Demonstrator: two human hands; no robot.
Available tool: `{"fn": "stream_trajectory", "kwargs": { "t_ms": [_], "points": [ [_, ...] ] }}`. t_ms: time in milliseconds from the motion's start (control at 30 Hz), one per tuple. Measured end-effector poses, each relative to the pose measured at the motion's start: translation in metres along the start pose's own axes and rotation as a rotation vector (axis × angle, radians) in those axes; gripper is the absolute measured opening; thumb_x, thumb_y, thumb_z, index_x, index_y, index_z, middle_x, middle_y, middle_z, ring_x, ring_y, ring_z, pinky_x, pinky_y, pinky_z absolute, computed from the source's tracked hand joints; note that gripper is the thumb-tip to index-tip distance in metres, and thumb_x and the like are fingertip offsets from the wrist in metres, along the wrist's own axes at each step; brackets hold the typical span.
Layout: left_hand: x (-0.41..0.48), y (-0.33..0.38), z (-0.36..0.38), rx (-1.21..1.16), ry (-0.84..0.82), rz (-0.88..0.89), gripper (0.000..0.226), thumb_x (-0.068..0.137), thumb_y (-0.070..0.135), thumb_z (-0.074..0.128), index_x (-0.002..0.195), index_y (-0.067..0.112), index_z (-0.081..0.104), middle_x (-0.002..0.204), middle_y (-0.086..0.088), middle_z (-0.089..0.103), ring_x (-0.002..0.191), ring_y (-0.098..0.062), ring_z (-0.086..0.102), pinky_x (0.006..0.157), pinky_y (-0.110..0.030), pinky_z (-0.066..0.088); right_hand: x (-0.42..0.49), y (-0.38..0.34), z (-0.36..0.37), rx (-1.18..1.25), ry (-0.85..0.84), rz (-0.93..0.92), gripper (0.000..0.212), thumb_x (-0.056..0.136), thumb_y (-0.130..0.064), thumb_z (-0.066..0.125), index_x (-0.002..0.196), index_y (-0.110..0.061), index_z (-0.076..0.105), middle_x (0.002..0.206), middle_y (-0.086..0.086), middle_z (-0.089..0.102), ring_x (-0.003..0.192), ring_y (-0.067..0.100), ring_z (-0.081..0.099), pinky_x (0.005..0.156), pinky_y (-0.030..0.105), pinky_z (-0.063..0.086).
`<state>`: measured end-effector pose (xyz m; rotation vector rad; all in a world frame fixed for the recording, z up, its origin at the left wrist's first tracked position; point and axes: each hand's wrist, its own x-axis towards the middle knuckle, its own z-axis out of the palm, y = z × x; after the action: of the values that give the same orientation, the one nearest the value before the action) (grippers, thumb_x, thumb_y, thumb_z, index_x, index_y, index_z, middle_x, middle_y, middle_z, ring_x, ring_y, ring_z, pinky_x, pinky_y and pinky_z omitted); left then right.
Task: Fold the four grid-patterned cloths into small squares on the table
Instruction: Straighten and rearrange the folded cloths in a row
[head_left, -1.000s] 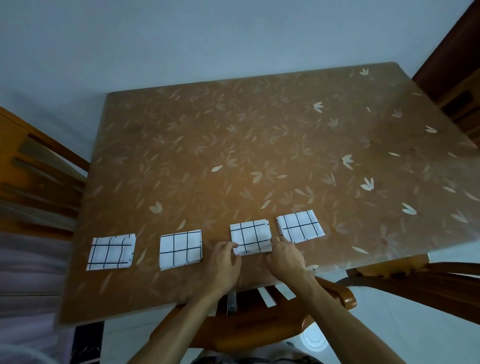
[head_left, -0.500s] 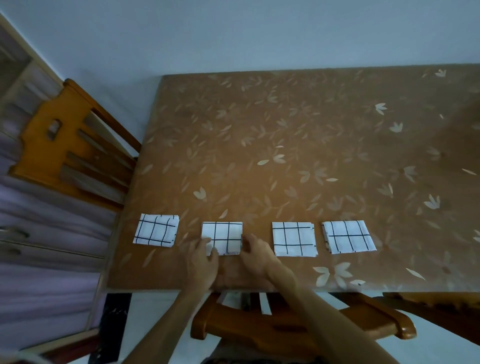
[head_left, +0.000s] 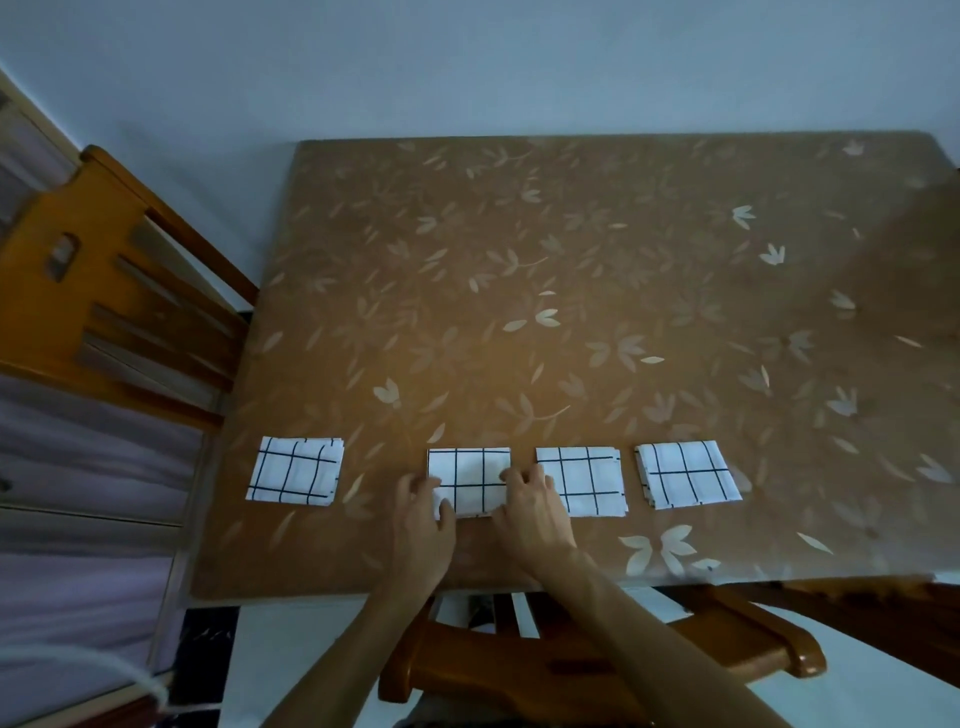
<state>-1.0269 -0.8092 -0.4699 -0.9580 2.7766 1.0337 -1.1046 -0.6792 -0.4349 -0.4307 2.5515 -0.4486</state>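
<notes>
The left hand (head_left: 421, 514) and right hand (head_left: 532, 506) flank one folded cloth (head_left: 470, 480), bent fingers on its side edges; pinching or just pressing, I cannot tell. A careless tug could spring its folds or shove it into the neighbour cloth (head_left: 582, 480) just beyond the right hand.

Dim, cool bluish light fills the scene. The table (head_left: 571, 260) blurs and darkens toward its far right corner. Wide-angle distortion curves the edges; the wall (head_left: 467, 62) is softly shaded at left.
</notes>
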Motion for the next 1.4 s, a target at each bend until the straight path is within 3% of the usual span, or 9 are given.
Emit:
{"fn": "stream_trajectory", "kwargs": {
  "t_ms": [200, 400, 533, 633, 833, 1033, 1167, 1267, 1400],
  "points": [
    [0.021, -0.02, -0.018, 0.172, 0.168, 0.071, 0.033, 0.093, 0.021, 0.057, 0.126, 0.017, 0.059, 0.143, -0.01, 0.046, 0.131, -0.028, 0.043, 0.107, -0.047, 0.04, 0.003, -0.027, 0.008, 0.024, -0.009, -0.257, 0.037, 0.095, -0.014, 0.047, 0.13, -0.009, 0.056, 0.128, 0.012, 0.052, 0.114, 0.028, 0.05, 0.095, 0.036, 0.046],
    [0.048, -0.081, -0.064, 0.228, 0.326, -0.259, 0.059, 0.089, 0.035, 0.064, 0.141, 0.014, 0.045, 0.151, -0.026, 0.034, 0.139, -0.042, 0.032, 0.111, -0.055, 0.033, 0.013, -0.063, 0.012, 0.154, -0.16, -0.331, 0.032, 0.098, -0.021, 0.047, 0.126, -0.008, 0.057, 0.119, 0.013, 0.058, 0.109, 0.029, 0.057, 0.089, 0.036, 0.048],
    [0.057, -0.116, -0.083, 0.22, 0.244, -0.412, 0.071, 0.084, 0.05, 0.067, 0.142, 0.016, 0.043, 0.142, -0.025, 0.042, 0.128, -0.043, 0.041, 0.102, -0.058, 0.041, 0.023, -0.081, 0.016, 0.099, -0.208, -0.412, 0.035, 0.095, -0.024, 0.053, 0.124, -0.005, 0.054, 0.118, 0.014, 0.058, 0.106, 0.03, 0.057, 0.088, 0.035, 0.045],
    [0.054, -0.12, -0.086, 0.206, 0.173, -0.334, 0.063, 0.082, 0.042, 0.071, 0.137, 0.02, 0.051, 0.144, -0.016, 0.042, 0.131, -0.037, 0.038, 0.104, -0.056, 0.042, 0.029, -0.089, 0.019, 0.085, -0.205, -0.435, 0.033, 0.094, -0.022, 0.053, 0.122, -0.004, 0.054, 0.119, 0.015, 0.059, 0.106, 0.032, 0.058, 0.086, 0.036, 0.044],
    [0.049, -0.124, -0.082, 0.163, -0.041, 0.11, 0.054, 0.079, 0.028, 0.076, 0.128, 0.033, 0.054, 0.149, 0.005, 0.038, 0.139, -0.018, 0.033, 0.111, -0.049, 0.038, 0.032, -0.095, 0.026, 0.097, -0.166, -0.461, 0.034, 0.091, -0.02, 0.06, 0.122, -0.005, 0.057, 0.119, 0.012, 0.055, 0.103, 0.03, 0.057, 0.075, 0.029, 0.04],
    [0.047, -0.114, -0.083, 0.123, -0.19, 0.243, 0.06, 0.081, 0.002, 0.064, 0.127, 0.038, 0.055, 0.159, 0.013, 0.026, 0.15, -0.007, 0.011, 0.121, -0.043, 0.024, 0.038, -0.089, 0.053, 0.038, -0.14, -0.481, 0.062, 0.082, -0.013, 0.068, 0.14, -0.016, 0.045, 0.142, 0.007, 0.041, 0.109, 0.03, 0.058, 0.082, 0.04, 0.056],
    [0.04, -0.095, -0.086, 0.067, -0.074, 0.282, 0.054, 0.08, -0.012, 0.063, 0.115, 0.028, 0.067, 0.153, 0.01, 0.038, 0.144, -0.004, 0.022, 0.114, -0.032, 0.031, 0.043, -0.092, 0.045, -0.059, -0.187, -0.525, 0.077, 0.077, -0.027, 0.078, 0.144, -0.02, 0.04, 0.158, 0.003, 0.021, 0.118, 0.029, 0.054, 0.079, 0.039, 0.056],
    [0.026, -0.086, -0.081, 0.013, 0.227, 0.11, 0.034, 0.082, 0.003, 0.068, 0.113, 0.019, 0.066, 0.133, 0.001, 0.052, 0.117, -0.006, 0.043, 0.099, -0.037, 0.049, 0.045, -0.095, 0.044, -0.167, -0.261, -0.535, 0.071, 0.082, -0.023, 0.074, 0.143, -0.021, 0.04, 0.163, 0.005, 0.007, 0.124, 0.032, 0.051, 0.082, 0.041, 0.055],
    [0.007, -0.084, -0.06, 0.103, 0.15, -0.023, 0.064, 0.071, 0.052, 0.076, 0.124, 0.02, 0.059, 0.124, -0.003, 0.05, 0.107, -0.013, 0.047, 0.088, -0.025, 0.049, 0.04, -0.099, 0.041, -0.195, -0.335, -0.472, 0.07, 0.08, -0.033, 0.075, 0.141, -0.018, 0.043, 0.151, 0.009, 0.026, 0.121, 0.032, 0.053, 0.091, 0.041, 0.052]
  ]
}}
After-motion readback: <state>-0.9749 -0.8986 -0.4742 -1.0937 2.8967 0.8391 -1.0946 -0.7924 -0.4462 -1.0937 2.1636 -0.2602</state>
